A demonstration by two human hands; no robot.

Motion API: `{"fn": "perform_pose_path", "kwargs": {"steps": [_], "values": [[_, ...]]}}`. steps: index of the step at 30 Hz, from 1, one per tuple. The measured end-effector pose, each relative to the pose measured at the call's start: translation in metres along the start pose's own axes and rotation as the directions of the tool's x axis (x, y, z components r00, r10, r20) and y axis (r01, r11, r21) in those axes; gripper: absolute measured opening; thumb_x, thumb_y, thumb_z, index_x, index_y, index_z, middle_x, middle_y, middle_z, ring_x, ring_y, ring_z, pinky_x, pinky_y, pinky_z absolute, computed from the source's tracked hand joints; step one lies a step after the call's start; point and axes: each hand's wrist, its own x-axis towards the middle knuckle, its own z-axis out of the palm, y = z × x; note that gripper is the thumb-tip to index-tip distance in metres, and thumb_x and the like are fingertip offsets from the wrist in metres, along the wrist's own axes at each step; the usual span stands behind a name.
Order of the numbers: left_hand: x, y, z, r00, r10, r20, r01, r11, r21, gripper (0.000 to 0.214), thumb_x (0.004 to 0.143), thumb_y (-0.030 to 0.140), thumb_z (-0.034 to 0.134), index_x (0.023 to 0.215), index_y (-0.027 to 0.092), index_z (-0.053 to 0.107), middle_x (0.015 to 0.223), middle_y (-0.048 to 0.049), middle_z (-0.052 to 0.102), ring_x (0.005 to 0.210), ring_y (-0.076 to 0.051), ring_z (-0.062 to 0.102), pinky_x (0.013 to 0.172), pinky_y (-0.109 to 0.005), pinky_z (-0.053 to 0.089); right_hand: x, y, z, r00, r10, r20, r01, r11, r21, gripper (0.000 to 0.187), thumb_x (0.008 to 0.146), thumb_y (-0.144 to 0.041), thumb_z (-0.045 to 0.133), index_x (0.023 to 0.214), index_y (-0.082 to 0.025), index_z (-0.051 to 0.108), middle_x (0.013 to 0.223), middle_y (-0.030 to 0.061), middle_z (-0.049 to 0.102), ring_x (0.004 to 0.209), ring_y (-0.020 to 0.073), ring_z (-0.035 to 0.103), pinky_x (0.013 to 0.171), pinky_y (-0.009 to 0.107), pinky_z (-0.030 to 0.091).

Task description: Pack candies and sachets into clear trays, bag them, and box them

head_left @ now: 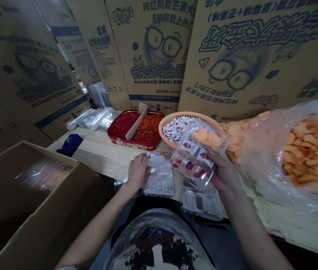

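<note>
My right hand (221, 169) is closed on the right side of a filled clear plastic tray (194, 170), which is tilted above the table. Orange pieces, printed white sachets and red pieces sit in its compartments. My left hand (138, 169) has its fingers bent over the left edge of another clear plastic tray (159, 183), whose lower compartments look bare. Below the filled tray, a third clear tray (201, 202) lies by the table's front edge. Behind the filled tray stands an orange basket (163, 127) of small sachets.
A red tin (111, 140) with a divider holds dark red and orange-red pieces. Wrapped trays (91, 119) and a blue tape dispenser (70, 145) are at left. An open carton (74, 165) stands beside the table (102, 150). Plastic bags (266, 168) hold orange pieces. Cartons (153, 86) wall the back.
</note>
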Motion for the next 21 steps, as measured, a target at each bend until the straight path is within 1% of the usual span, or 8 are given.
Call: {"fn": "perform_pose_path", "kwargs": {"steps": [2,4,5,8,10,13,17,21], "values": [[0.018,-0.010,-0.003,0.998,-0.068,0.012,0.068,0.995,-0.069,0.049,0.075,0.031,0.058,0.121,0.016,0.049,0.128,-0.0163,0.047,0.118,-0.029,0.040,0.093,-0.042,0.033,-0.004,-0.003,0.003,1.000,0.007,-0.012,-0.006,1.000,0.003,0.021,0.058,-0.017,0.072,0.078,-0.019,0.064,0.087,-0.0012,0.070,0.072,0.0136,0.066,0.056,0.021,0.059],[0.031,-0.022,-0.007,0.990,-0.108,0.087,0.120,0.980,-0.158,0.044,0.065,0.032,0.067,0.103,0.013,0.059,0.099,-0.0125,0.063,0.096,-0.027,0.055,0.080,-0.036,0.040,-0.007,-0.006,0.006,1.000,0.014,-0.023,-0.014,1.000,0.014,0.021,0.058,-0.016,0.072,0.077,-0.019,0.064,0.084,-0.0015,0.070,0.068,0.0126,0.065,0.053,0.020,0.058],[0.035,-0.028,-0.010,0.985,-0.115,0.129,0.140,0.968,-0.209,0.036,0.061,0.033,0.070,0.089,0.013,0.063,0.081,-0.0077,0.065,0.081,-0.024,0.058,0.072,-0.032,0.042,-0.009,-0.008,0.006,0.999,0.023,-0.034,-0.022,1.000,0.021,0.021,0.058,-0.015,0.072,0.077,-0.019,0.065,0.082,-0.0017,0.070,0.065,0.0122,0.065,0.053,0.020,0.058],[0.035,-0.042,-0.024,0.974,-0.137,0.180,0.198,0.903,-0.382,0.030,0.055,0.040,0.071,0.057,0.014,0.058,0.050,0.0020,0.053,0.055,-0.016,0.053,0.056,-0.025,0.039,-0.011,-0.012,0.006,0.997,0.017,-0.080,-0.015,0.999,0.029,0.022,0.058,-0.013,0.071,0.079,-0.019,0.065,0.076,-0.0023,0.070,0.060,0.0112,0.064,0.052,0.020,0.058],[0.030,-0.047,-0.038,0.975,-0.172,0.139,0.219,0.833,-0.508,0.037,0.056,0.048,0.068,0.056,0.014,0.055,0.049,0.0026,0.051,0.052,-0.013,0.052,0.054,-0.024,0.040,-0.010,-0.012,0.005,0.996,-0.003,-0.086,0.005,1.000,0.021,0.024,0.058,-0.012,0.072,0.080,-0.019,0.066,0.075,-0.0025,0.069,0.058,0.0111,0.064,0.050,0.019,0.058],[0.021,-0.049,-0.063,0.967,-0.255,0.011,0.194,0.703,-0.684,0.045,0.055,0.055,0.067,0.067,0.014,0.053,0.057,0.0008,0.056,0.055,-0.013,0.055,0.058,-0.026,0.045,-0.007,-0.010,0.004,0.998,0.005,-0.062,-0.003,1.000,0.029,0.027,0.058,-0.012,0.072,0.083,-0.019,0.066,0.079,-0.0016,0.070,0.060,0.0120,0.064,0.049,0.019,0.058],[0.010,-0.047,-0.089,0.910,-0.370,-0.188,0.067,0.578,-0.813,0.047,0.046,0.045,0.078,0.066,0.016,0.047,0.055,0.0064,0.048,0.054,-0.008,0.051,0.062,-0.025,0.046,-0.004,-0.004,0.009,0.997,0.072,-0.040,-0.071,0.997,0.032,0.031,0.057,-0.013,0.072,0.087,-0.019,0.066,0.082,-0.0007,0.070,0.063,0.0145,0.066,0.052,0.023,0.059],[0.000,-0.044,-0.100,0.862,-0.424,-0.280,-0.030,0.507,-0.861,0.046,0.044,0.035,0.081,0.064,0.015,0.044,0.056,0.0082,0.046,0.053,-0.005,0.048,0.060,-0.021,0.045,-0.003,0.000,0.014,0.993,0.105,-0.051,-0.102,0.993,0.053,0.028,0.057,-0.010,0.070,0.083,-0.019,0.067,0.080,-0.0026,0.070,0.062,0.0138,0.065,0.052,0.022,0.060]]}}
